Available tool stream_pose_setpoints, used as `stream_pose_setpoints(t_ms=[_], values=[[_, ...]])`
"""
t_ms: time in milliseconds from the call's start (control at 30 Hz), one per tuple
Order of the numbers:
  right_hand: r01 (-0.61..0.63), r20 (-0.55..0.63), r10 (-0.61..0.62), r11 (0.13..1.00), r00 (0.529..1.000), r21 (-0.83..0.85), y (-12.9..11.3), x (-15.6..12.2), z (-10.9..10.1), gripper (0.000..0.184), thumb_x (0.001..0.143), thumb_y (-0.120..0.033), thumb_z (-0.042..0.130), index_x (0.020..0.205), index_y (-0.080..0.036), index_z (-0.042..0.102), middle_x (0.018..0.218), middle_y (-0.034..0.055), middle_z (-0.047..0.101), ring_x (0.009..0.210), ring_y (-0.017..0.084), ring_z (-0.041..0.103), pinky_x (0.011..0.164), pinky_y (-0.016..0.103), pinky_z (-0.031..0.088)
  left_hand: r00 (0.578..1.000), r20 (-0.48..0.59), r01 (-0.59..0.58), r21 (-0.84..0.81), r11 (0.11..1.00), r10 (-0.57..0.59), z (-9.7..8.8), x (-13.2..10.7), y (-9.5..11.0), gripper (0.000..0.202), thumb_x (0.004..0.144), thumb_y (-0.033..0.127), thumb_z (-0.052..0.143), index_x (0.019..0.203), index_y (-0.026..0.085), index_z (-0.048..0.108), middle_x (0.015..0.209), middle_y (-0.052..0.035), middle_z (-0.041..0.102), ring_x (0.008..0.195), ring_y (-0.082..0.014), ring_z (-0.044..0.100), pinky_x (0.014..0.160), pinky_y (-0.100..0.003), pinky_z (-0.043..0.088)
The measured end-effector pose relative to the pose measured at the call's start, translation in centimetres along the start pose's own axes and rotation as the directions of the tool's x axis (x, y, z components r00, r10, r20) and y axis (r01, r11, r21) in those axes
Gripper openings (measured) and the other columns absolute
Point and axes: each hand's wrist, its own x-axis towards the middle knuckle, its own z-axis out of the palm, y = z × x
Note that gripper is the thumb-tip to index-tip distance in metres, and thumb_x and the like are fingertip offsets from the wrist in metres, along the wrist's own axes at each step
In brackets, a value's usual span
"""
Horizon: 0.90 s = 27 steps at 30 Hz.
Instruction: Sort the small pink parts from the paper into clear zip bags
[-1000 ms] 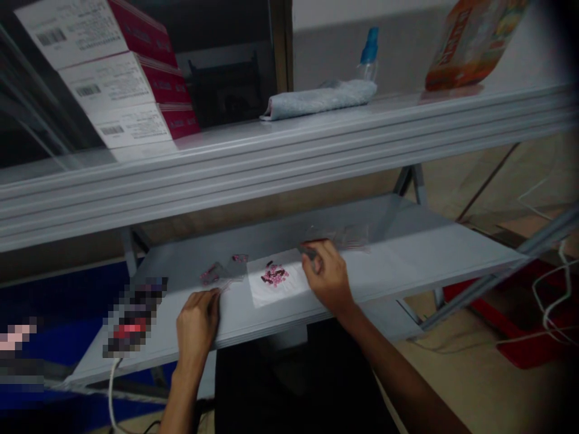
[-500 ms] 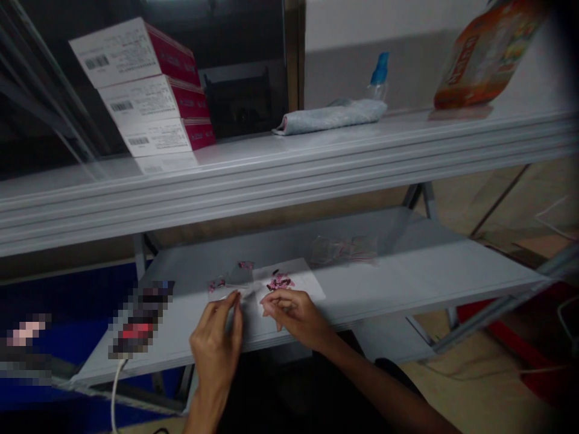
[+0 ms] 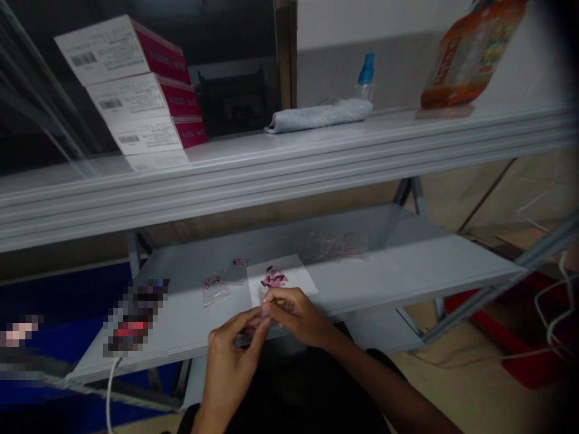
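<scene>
My left hand (image 3: pixel 237 352) and my right hand (image 3: pixel 296 313) meet above the front edge of the lower shelf, fingertips together in a pinch. A faint clear plastic bag (image 3: pixel 262 293) shows at the left hand's fingertips, mostly hidden by the fingers. What the right fingers pinch is hidden. Just beyond the hands, a white sheet of paper (image 3: pixel 305 278) bears a pile of small pink and dark pieces (image 3: pixel 275 278). To its left lie two clear bags with similar pieces inside, a nearer bag (image 3: pixel 216 293) and a farther bag (image 3: pixel 236 271).
Several clear bags (image 3: pixel 337 246) lie right of the paper on the lower shelf (image 3: pixel 407 259). A blurred-out dark object (image 3: pixel 138 316) with a cable lies left. The upper shelf carries stacked boxes (image 3: pixel 140 108), a folded cloth (image 3: pixel 321 116), a spray bottle (image 3: pixel 366 75) and an orange pouch (image 3: pixel 470 57).
My left hand has moved right and nearer, bringing the clear bag to my right hand's fingertips. The two bags left of the paper are now uncovered. The view has shifted slightly.
</scene>
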Motion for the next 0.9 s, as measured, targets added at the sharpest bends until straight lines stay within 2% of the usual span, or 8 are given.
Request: stream_pose_setpoints(t_ms=[100, 233, 500, 567, 667, 733, 800, 900], values=[[0.091, 0.083, -0.074, 0.969, 0.994, -0.230, -0.3, -0.3, -0.3, 0.024, 0.093, -0.023, 0.049, 0.072, -0.018, 0.058, 0.066, -0.0025, 0.055, 0.062, 0.011, 0.050, 0.060, 0.022, 0.037, 0.986, 0.142, 0.103, -0.100, 0.990, -0.088, -0.6, 0.3, 0.1, 0.023, 0.091, 0.035, 0.058, 0.088, 0.021, 0.076, 0.081, -0.0044, 0.077, 0.077, -0.0216, 0.073, 0.069, -0.029, 0.058], [0.181, 0.138, -0.131, 0.868, 0.982, -0.463, -0.2, -0.6, -0.3, 0.019, 0.084, -0.014, 0.053, 0.066, -0.019, 0.054, 0.061, -0.0040, 0.051, 0.058, 0.010, 0.046, 0.058, 0.023, 0.032, 0.970, 0.239, 0.075, -0.082, 0.994, -0.054, -1.2, 0.4, -0.3, 0.033, 0.092, 0.029, 0.051, 0.069, 0.020, 0.072, 0.070, -0.0030, 0.074, 0.070, -0.0194, 0.070, 0.066, -0.026, 0.053], [-0.056, -0.155, -0.078, 0.701, 0.985, -0.711, 1.5, -0.8, 0.9, 0.016, 0.068, -0.012, 0.056, 0.057, -0.020, 0.047, 0.052, -0.0038, 0.049, 0.051, 0.012, 0.044, 0.056, 0.026, 0.029, 0.992, -0.127, 0.033, 0.365, 0.931, 0.014, -1.2, 0.4, -1.7, 0.015, 0.082, 0.027, 0.060, 0.068, 0.022, 0.065, 0.072, -0.0027, 0.069, 0.069, -0.0219, 0.066, 0.067, -0.032, 0.051], [-0.055, -0.157, -0.080, 0.708, 0.984, -0.705, 1.7, -0.6, 0.6, 0.017, 0.068, -0.012, 0.056, 0.057, -0.020, 0.046, 0.054, -0.0031, 0.051, 0.054, 0.012, 0.046, 0.058, 0.026, 0.031, 0.985, -0.145, -0.028, 0.385, 0.922, 0.091, -1.0, 0.5, -1.5, 0.006, 0.081, 0.023, 0.061, 0.085, 0.022, 0.066, 0.094, -0.0072, 0.071, 0.089, -0.0266, 0.067, 0.081, -0.040, 0.053], [0.000, -0.112, -0.085, 0.795, 0.990, -0.606, 1.7, -0.4, -0.1, 0.017, 0.072, -0.011, 0.054, 0.058, -0.019, 0.047, 0.058, -0.0025, 0.054, 0.059, 0.013, 0.050, 0.062, 0.026, 0.035, 0.982, 0.019, -0.187, 0.258, 0.948, 0.188, -0.8, 0.5, -1.2, 0.046, 0.084, 0.022, 0.063, 0.128, 0.023, 0.054, 0.136, -0.0130, 0.057, 0.127, -0.0305, 0.053, 0.106, -0.049, 0.043], [0.018, -0.096, -0.074, 0.871, 0.993, -0.491, 1.7, -0.3, -0.5, 0.017, 0.076, -0.011, 0.052, 0.061, -0.019, 0.052, 0.061, -0.0021, 0.057, 0.061, 0.013, 0.053, 0.062, 0.025, 0.038, 0.965, 0.169, -0.224, 0.141, 0.964, 0.200, -0.4, 0.5, -1.4, 0.067, 0.084, 0.028, 0.068, 0.144, 0.025, 0.040, 0.147, -0.0133, 0.050, 0.135, -0.0305, 0.047, 0.111, -0.050, 0.039], [0.020, -0.087, -0.056, 0.930, 0.995, -0.368, 1.8, -0.2, -0.7, 0.018, 0.080, -0.012, 0.051, 0.066, -0.019, 0.058, 0.064, -0.0014, 0.060, 0.063, 0.013, 0.056, 0.063, 0.024, 0.041, 0.968, 0.186, -0.185, 0.086, 0.979, 0.167, 0.1, 0.5, -2.0, 0.074, 0.080, 0.033, 0.075, 0.145, 0.027, 0.039, 0.145, -0.0134, 0.052, 0.133, -0.0311, 0.049, 0.110, -0.051, 0.040], [0.007, -0.060, -0.020, 0.976, 0.998, -0.217, 2.2, -0.1, -0.9, 0.019, 0.084, -0.013, 0.050, 0.069, -0.018, 0.062, 0.067, -0.0004, 0.063, 0.063, 0.013, 0.059, 0.062, 0.023, 0.045, 0.994, 0.058, -0.094, 0.030, 0.995, 0.092, 1.0, 0.7, -3.0, 0.056, 0.080, 0.034, 0.075, 0.130, 0.025, 0.054, 0.131, -0.0114, 0.064, 0.121, -0.0288, 0.060, 0.103, -0.047, 0.047]])
